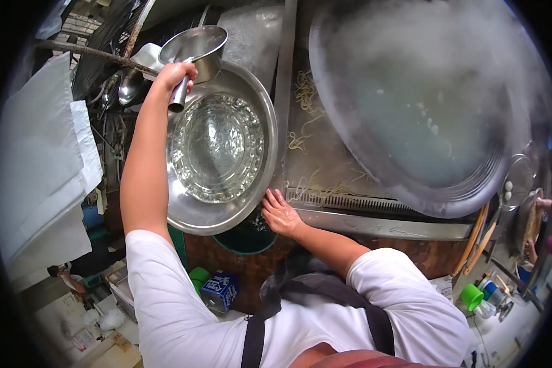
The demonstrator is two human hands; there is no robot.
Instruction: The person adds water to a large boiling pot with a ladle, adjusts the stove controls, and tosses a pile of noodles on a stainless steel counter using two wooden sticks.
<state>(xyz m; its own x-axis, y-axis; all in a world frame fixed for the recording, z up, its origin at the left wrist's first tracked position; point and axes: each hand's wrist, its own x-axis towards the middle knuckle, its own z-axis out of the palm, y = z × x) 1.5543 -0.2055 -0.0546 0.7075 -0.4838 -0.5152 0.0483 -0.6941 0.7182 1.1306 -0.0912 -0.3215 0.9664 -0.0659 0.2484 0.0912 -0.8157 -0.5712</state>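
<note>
My left hand [176, 75] is wrapped round the handle of a steel dipper [207, 64], held above the far left rim of a wide metal basin [267, 132]. I cannot see what is inside the dipper. Clear water [218, 147] fills the middle of the basin, its surface rippled. My right hand [279, 214] rests with its fingers stretched out at the basin's near right edge, beside the steel counter's corner. Whether its fingertips touch the basin or the counter, I cannot tell.
Steam rises from a large wok [374, 165] of cloudy liquid at right. Stray noodles [306, 92] lie on the steel stove top. Beneath the basin stands a dark green bucket [245, 242]. Long wooden handles [475, 242] lean at right. Another person [73, 276] is at far left.
</note>
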